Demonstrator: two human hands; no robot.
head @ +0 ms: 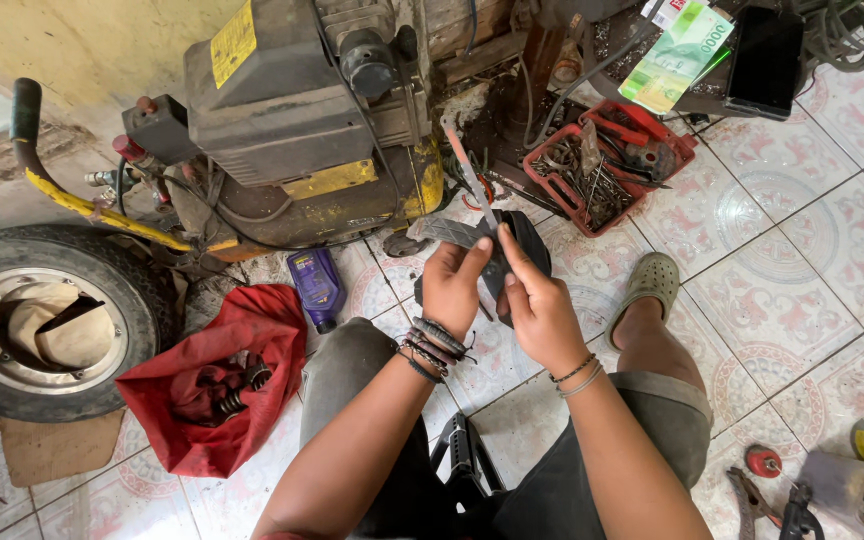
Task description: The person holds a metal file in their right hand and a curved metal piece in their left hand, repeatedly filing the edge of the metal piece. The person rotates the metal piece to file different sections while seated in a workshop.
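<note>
Tiled floor (792,290) beneath; left hand (449,288) and right hand (537,305), fingers closed, grip black rubber piece (512,250) with thin tool (472,180).

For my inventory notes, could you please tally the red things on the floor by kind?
Red tray of nails and tools: 1
Red cloth bag: 1
Small red round knob: 1
Total: 3

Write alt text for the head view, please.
Both hands, left and right, hold a black rubber piece and a thin tool over a tiled floor. Around them: compressor, tyre, red cloth, red tray.
</note>
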